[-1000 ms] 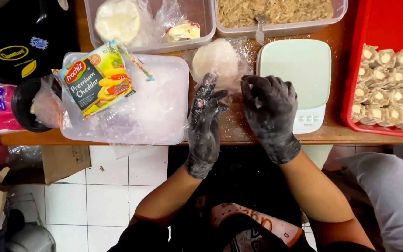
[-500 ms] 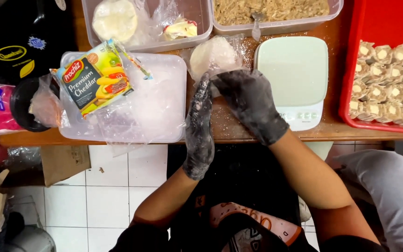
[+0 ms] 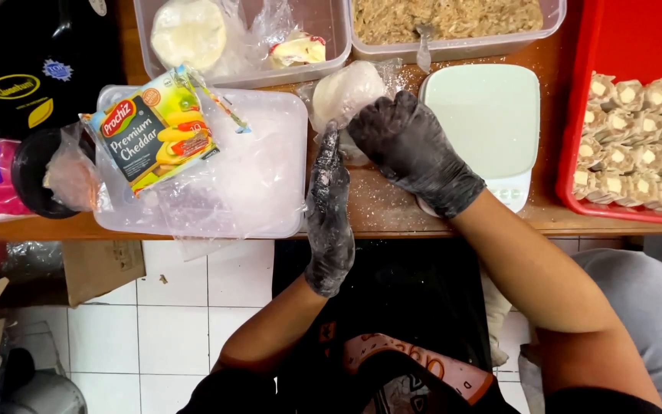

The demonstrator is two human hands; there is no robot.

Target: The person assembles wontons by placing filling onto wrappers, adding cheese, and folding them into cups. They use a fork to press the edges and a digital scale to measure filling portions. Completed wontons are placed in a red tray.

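Cupping the soft, floury dough disc [image 3: 346,92] with our right hand [image 3: 411,149], left hand [image 3: 329,207] flat and open, we'd support its floppy edges.

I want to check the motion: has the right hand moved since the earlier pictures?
Yes. The right hand has gone forward and left, away from the pale scale, onto the white dough stack.

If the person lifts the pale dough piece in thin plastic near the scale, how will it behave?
The dough piece looks soft and rounded, so it would probably sag and dent under the right hand. Its thin wrap looks loose, so it may slip. Flour dusts the wooden table, so sticking seems unlikely.
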